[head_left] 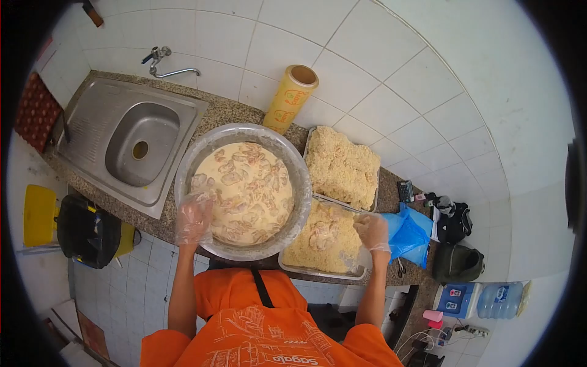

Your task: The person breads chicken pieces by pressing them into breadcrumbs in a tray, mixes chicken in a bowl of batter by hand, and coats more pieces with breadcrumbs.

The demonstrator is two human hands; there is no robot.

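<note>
A large metal bowl (304, 183) holds pale, creamy batter with many pieces of raw meat (232, 177), which look like chicken. My left hand (194, 217), in a clear plastic glove, is over the bowl's left rim, its fingers curled beside the meat at that edge. Whether a piece is between them is unclear. To the right, a metal tray (324, 273) of crumbs (306, 248) carries coated meat pieces (323, 233) in a small heap. My gloved right hand (372, 232) hovers at this tray's right side with the fingers bent closed; what they hold, if anything, is hidden.
Behind the crumb tray stands another tray piled with crumb-coated pieces (342, 165). A roll of cling film (290, 101) stands against the tiled wall. The steel sink (143, 144) is left of the bowl. Blue plastic bags (406, 235), a calculator (405, 191) and dark bags (457, 263) lie right.
</note>
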